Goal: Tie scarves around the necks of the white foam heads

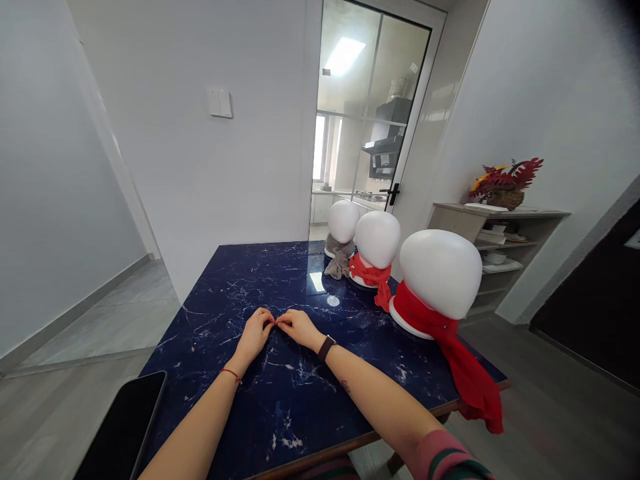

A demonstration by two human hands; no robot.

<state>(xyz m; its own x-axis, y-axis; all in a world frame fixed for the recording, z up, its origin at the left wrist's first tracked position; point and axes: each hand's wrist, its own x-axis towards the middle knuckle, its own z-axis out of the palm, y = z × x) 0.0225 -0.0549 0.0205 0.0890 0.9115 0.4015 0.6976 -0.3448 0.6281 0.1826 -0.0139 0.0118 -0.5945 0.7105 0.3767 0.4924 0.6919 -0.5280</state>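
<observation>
Above the middle of the dark blue marbled table (240, 280), my left hand (259, 330) and my right hand (299, 327) meet fingertip to fingertip. Both are closed in a pinch, and anything between the fingers is too small to make out. To the right stand three white mannequin heads in a row. The nearest white head (440, 270) wears a red scarf (425, 313) whose end hangs over the table edge. Around the middle white head (377, 239) is a shorter red scarf (369, 272). A grey scarf (340, 257) wraps the farthest white head (343, 221).
A black phone (123, 427) is at the lower left by the table edge. Behind the table are a glass door (370, 87) and a wall with a light switch (220, 103). A low shelf (500, 213) with a flower basket (506, 190) stands at right.
</observation>
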